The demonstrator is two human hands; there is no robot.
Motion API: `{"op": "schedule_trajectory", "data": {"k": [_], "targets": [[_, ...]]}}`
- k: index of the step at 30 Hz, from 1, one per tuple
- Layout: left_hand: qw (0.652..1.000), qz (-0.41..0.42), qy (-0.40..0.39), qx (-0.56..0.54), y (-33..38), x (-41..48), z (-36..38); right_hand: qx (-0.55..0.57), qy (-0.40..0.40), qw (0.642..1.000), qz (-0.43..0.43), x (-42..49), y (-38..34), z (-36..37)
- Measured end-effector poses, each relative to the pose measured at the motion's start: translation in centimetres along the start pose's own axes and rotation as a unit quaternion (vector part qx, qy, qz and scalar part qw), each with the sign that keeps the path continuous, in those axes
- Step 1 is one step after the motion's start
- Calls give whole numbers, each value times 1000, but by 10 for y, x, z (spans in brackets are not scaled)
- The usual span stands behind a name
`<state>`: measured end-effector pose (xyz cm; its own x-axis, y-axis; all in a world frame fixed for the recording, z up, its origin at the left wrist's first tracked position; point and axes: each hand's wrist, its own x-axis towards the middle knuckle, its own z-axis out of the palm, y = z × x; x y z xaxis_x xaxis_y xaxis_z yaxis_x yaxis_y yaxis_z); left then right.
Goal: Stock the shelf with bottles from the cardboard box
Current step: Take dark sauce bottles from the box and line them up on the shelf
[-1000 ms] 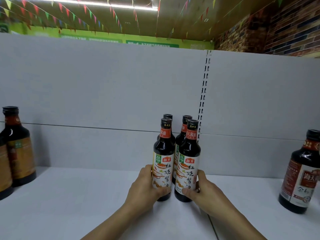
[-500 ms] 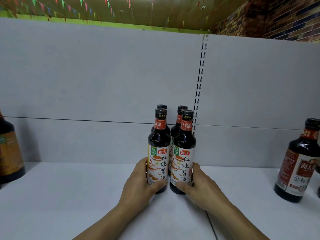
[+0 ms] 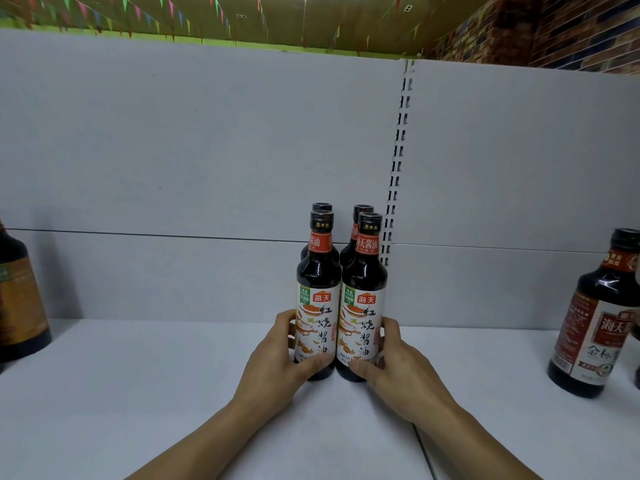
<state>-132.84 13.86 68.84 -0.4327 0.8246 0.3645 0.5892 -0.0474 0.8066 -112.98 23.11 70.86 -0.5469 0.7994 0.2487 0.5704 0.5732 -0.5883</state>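
Note:
Two dark soy sauce bottles with white labels stand upright side by side on the white shelf (image 3: 145,393). My left hand (image 3: 277,368) grips the front left bottle (image 3: 317,306) low on its body. The front right bottle (image 3: 362,313) is held the same way by my right hand (image 3: 398,372). Right behind them stand two more of the same bottles, the back left bottle (image 3: 322,206) and the back right bottle (image 3: 360,208), mostly hidden apart from their caps. The cardboard box is out of view.
A larger dark bottle with a red label (image 3: 595,317) stands at the right edge of the shelf. Another large dark bottle (image 3: 17,299) is cut off at the left edge. A slotted upright (image 3: 398,157) runs down the grey back panel behind the four bottles.
Both hands have kept their grip on the front two bottles. The pair has slid a little further back on the shelf, and the view has tilted slightly.

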Motion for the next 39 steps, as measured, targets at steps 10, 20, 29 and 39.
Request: {"op": "schedule_trajectory", "data": {"k": [10,20,29,39], "targets": [[1000,-1,-18,-4,-1,1,-1,7,-4,1000,-1,1,6,3],[999,30,-13,-8,-1,-3,-2,7,-13,1000,-1,2,6,3],[999,33,-11,-7,-5,-2,-1,17,-17,1000,0,-1,2,3],[1000,27,-12,-9,-7,-2,-1,23,-8,1000,-1,0,3,7]]}}
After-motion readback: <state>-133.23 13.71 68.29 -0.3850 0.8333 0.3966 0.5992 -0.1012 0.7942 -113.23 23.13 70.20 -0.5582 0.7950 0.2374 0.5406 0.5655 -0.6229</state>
